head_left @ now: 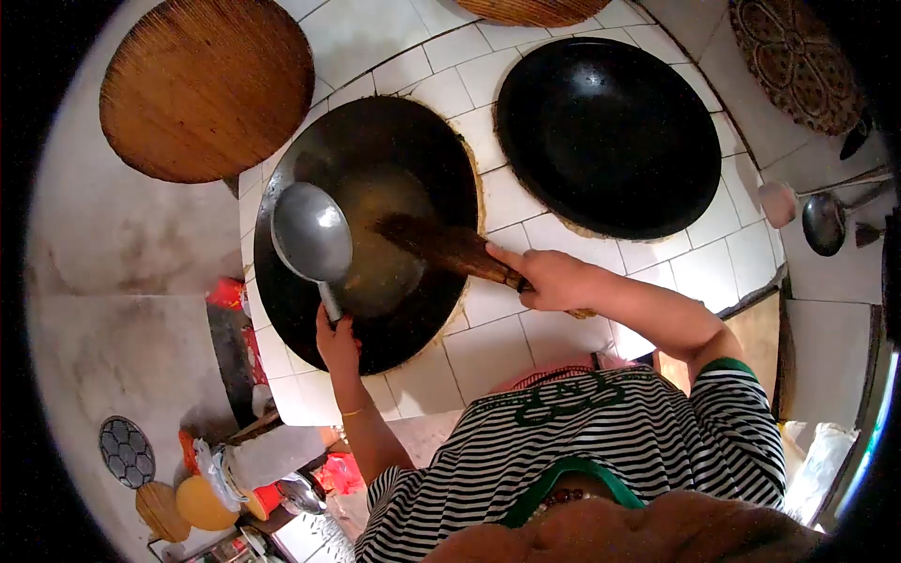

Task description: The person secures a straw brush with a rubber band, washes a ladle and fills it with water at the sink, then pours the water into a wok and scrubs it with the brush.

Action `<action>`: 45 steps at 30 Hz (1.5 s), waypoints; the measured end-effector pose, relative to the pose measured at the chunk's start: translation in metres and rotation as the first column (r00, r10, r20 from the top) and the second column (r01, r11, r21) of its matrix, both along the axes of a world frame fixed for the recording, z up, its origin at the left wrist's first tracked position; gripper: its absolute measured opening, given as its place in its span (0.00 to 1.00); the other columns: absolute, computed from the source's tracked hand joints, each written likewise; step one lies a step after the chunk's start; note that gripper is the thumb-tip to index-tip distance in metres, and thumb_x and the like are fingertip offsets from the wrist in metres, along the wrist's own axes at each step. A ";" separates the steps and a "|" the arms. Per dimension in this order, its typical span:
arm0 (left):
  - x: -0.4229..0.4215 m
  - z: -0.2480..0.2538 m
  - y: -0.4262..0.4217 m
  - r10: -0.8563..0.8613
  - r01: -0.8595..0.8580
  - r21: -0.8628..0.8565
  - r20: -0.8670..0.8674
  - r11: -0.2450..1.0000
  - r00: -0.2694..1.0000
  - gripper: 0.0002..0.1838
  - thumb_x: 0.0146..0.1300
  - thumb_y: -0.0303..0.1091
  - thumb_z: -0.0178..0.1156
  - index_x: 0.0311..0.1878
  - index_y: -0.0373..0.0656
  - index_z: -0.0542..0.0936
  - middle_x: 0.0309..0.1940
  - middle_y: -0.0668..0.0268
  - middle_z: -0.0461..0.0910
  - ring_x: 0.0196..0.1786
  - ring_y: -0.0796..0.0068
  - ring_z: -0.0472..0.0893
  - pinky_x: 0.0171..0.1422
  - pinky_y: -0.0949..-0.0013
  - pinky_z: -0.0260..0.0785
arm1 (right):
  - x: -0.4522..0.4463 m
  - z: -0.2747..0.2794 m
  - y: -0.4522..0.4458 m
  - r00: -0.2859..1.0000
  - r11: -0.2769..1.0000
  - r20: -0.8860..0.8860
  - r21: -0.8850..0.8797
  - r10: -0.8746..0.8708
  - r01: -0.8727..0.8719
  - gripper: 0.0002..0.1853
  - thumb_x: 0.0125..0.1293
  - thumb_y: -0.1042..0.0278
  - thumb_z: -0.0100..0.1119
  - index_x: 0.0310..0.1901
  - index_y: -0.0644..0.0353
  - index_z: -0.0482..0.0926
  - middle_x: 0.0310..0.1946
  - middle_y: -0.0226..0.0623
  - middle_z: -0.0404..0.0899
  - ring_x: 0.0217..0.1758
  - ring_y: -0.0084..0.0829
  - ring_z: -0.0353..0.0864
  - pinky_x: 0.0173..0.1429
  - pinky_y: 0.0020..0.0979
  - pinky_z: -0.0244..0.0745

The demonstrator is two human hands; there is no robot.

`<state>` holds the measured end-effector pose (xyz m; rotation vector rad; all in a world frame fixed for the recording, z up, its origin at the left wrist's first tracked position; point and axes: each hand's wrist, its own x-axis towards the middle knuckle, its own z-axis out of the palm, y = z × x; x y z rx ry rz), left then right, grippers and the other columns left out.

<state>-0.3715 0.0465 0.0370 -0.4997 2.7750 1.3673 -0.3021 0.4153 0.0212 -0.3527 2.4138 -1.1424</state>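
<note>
A large dark wok (375, 122) is set into the white tiled stove, with cloudy water in its bottom. My left hand (338, 347) grips the handle of a round metal ladle (312, 230), whose bowl is over the wok's left side. My right hand (554, 279) is closed round a brown bristle brush (450, 251). The brush's bristle end points left, over the water in the middle of the wok.
A second black wok (608, 136) sits at the right of the tiled stove top (483, 361). A round wooden lid (206, 89) is at the upper left. At the right, a dark ladle (824, 225) hangs near the wall.
</note>
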 end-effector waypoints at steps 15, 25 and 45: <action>0.001 -0.011 0.001 -0.007 0.008 0.030 -0.045 1.000 0.999 0.29 0.56 0.30 0.56 0.64 0.46 0.66 0.19 0.69 0.69 0.15 0.81 0.66 0.17 0.75 0.58 | -0.006 -0.138 0.258 0.825 0.620 -0.157 0.587 -0.542 0.520 0.40 0.50 0.65 0.56 0.67 0.56 0.55 0.47 0.55 0.76 0.48 0.50 0.77 0.51 0.40 0.72; 0.004 -0.011 0.013 -0.044 0.044 0.027 0.017 0.999 0.999 0.30 0.55 0.30 0.57 0.64 0.47 0.66 0.21 0.68 0.71 0.15 0.79 0.67 0.17 0.75 0.60 | 0.008 0.021 0.073 0.789 0.772 0.444 -0.277 -0.426 0.573 0.41 0.52 0.73 0.57 0.70 0.51 0.53 0.46 0.40 0.74 0.39 0.31 0.76 0.44 0.30 0.75; 0.009 0.006 -0.003 0.005 -0.001 0.133 -0.028 0.991 1.000 0.27 0.57 0.28 0.55 0.63 0.46 0.66 0.19 0.69 0.69 0.14 0.82 0.64 0.16 0.77 0.56 | 0.045 -0.028 -0.017 0.987 0.977 -0.080 0.174 0.141 -0.125 0.44 0.57 0.66 0.55 0.71 0.44 0.40 0.40 0.56 0.72 0.35 0.53 0.77 0.40 0.48 0.75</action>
